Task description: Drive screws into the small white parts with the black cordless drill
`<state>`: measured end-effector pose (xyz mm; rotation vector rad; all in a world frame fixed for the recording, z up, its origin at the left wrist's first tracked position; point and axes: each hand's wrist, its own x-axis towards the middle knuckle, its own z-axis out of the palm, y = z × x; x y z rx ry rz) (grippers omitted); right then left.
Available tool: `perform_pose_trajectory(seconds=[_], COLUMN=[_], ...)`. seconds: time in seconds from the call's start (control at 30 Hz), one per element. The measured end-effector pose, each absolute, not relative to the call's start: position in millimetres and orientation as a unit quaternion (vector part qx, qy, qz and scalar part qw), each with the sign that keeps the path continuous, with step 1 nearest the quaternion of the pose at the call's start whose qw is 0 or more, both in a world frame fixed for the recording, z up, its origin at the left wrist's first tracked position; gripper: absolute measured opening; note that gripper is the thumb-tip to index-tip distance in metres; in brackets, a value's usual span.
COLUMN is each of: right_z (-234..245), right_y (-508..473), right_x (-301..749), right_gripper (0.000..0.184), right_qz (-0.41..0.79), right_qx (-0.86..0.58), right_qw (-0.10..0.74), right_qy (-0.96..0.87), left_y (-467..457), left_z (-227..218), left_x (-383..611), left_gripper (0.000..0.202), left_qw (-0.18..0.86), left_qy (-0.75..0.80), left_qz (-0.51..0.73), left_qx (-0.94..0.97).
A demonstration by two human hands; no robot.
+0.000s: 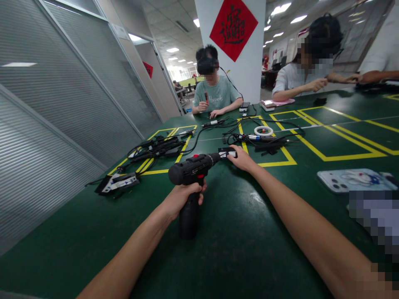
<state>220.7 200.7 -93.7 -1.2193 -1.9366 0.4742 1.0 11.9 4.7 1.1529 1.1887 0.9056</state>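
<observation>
My left hand [182, 197] is closed round the grip of a black cordless drill [193, 168], with the thumb lying across the handle. The drill's body points away and to the right, its chuck reaching a small black-and-white piece [222, 153] on the table. My right hand [241, 158] grips that piece from its right side with bent fingers. Whether a bit touches the piece is too small to tell. The exact kind of the piece is unclear, since my fingers cover part of it.
Bundled black cables [158, 147] lie on the left of the green table [140, 232]. More cables and tools [262, 139], with a white tape roll [263, 131], lie beyond my right hand. A phone [355, 181] rests at right. Two people [216, 91] [299, 79] work opposite.
</observation>
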Motion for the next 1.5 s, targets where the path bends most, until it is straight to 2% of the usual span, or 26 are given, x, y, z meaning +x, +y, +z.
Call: perform_pose_trajectory(seconds=[0.7, 1.5], right_z=[-94.2, -93.5], right_y=[201.7, 201.1], right_x=[220.5, 220.1], right_gripper=[0.052, 0.052], right_qz=[0.187, 0.188], right_qx=[-0.485, -0.483], right_qw=[0.386, 0.387], right_qy=[-0.762, -0.763], left_y=[11.8, 12.1], left_z=[6.4, 1.7], left_x=[2.3, -1.5], left_gripper=[0.024, 0.018], left_qw=[0.585, 0.588], left_qy=[0.526, 0.508], left_qz=[0.388, 0.379], left_qx=[0.479, 0.502])
